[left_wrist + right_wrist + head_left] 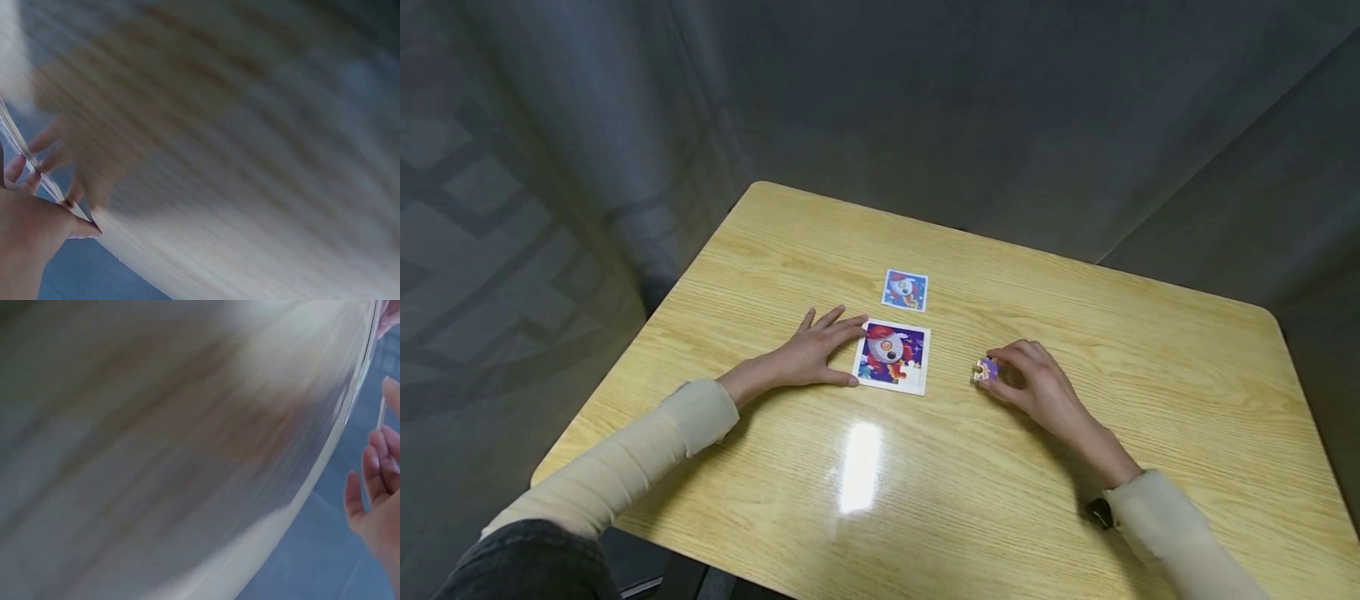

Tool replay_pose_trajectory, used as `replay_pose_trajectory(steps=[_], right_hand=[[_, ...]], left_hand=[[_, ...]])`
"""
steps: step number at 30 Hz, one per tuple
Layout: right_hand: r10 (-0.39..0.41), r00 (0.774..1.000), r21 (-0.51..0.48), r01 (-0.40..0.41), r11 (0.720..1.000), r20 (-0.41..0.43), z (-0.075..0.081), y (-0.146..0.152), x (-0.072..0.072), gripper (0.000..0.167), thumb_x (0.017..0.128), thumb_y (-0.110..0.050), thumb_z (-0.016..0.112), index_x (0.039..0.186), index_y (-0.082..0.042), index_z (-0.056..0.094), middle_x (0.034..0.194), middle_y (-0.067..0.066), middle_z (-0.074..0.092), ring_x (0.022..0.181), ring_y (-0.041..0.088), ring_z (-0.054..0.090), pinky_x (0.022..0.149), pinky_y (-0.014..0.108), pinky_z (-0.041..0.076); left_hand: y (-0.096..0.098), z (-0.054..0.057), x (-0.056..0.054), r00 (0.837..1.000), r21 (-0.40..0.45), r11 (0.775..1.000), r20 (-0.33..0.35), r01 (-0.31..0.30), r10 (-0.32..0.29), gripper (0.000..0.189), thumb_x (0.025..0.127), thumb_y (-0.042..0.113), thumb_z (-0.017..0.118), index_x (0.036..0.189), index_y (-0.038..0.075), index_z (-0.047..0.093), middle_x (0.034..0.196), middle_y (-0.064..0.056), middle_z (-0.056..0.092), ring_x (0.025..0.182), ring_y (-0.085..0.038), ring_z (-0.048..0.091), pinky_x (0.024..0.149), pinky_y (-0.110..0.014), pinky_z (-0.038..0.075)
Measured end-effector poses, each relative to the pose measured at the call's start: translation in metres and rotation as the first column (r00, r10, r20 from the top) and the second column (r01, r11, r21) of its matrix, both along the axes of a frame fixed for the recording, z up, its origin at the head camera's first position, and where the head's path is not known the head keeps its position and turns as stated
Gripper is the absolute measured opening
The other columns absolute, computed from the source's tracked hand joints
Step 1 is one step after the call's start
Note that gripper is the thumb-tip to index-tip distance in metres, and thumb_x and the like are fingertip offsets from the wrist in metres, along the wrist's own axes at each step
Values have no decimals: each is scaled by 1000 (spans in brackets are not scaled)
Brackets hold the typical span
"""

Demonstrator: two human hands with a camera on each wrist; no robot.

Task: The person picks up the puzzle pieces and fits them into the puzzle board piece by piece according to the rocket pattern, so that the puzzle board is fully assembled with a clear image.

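A square jigsaw puzzle [889,354] with a white border and a rocket picture lies on the table. White backing shows through at its lower right, in the outline of a puzzle piece. My left hand [812,350] rests at the puzzle's left side, fingers spread, index fingertip at the upper left corner and thumb at the lower left. To the right of the puzzle, my right hand [1037,383] pinches a small purple puzzle piece [987,370] between thumb and fingers. In the right wrist view the puzzle piece [382,412] appears edge-on, as a thin pale line between the fingertips.
A smaller rocket picture card [906,290] lies just beyond the puzzle. The light wooden table [1112,333] has rounded corners and a bright reflection near its front. Grey curtains [925,108] hang behind and to the sides.
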State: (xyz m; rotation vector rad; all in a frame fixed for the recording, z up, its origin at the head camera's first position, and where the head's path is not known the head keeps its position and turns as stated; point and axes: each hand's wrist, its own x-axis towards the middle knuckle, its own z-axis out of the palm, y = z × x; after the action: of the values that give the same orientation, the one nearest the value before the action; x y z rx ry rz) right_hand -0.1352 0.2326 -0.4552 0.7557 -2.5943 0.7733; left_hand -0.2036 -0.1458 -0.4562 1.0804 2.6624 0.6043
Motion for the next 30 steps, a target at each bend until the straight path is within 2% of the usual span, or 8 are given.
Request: replay_pose_trajectory(steps=[8,15,18,25,30], right_hand=[[39,999,-58,-39,998,7,4,-25,-5,47,72,-19,85,112,-2,67,100,3,63,96,16,53,81,31,45],[93,995,-81,-95,992,-30,2,-41,-8,49,70,-19,86,111,-2,67,98,3,64,91,17,54,77,31,46],[111,993,-86,-115,990,-48,1,-45,-9,49,69,-20,87,110,-1,68,97,3,64,90,17,55,77,32,47],[114,993,-83,-115,990,-21,2,-56,-11,48,70,-24,86,109,-4,68,96,3,63,91,15,54,79,35,47],[140,990,-81,-142,986,-31,3,-66,-14,47,69,-23,86,108,-3,68,96,4,63,90,17,53,78,36,46]], left_hand=[[0,0,0,1000,16,1000,-8,4,-4,80,81,57,69,144,17,42,159,-1,23,147,-33,5,111,-63,-5],[0,1,1,1000,13,1000,-29,7,-6,80,81,55,70,145,16,42,159,-2,23,147,-34,6,111,-64,-4],[0,0,1,999,9,1000,-31,8,-8,80,81,54,70,144,15,42,159,-2,23,147,-35,6,111,-64,-4],[0,1,0,1000,5,1000,-26,10,-10,79,81,55,70,145,16,42,159,-2,22,147,-35,6,110,-64,-4],[0,1,0,999,8,1000,-32,13,-13,80,81,55,70,144,16,42,159,-2,23,146,-35,6,110,-65,-4]])
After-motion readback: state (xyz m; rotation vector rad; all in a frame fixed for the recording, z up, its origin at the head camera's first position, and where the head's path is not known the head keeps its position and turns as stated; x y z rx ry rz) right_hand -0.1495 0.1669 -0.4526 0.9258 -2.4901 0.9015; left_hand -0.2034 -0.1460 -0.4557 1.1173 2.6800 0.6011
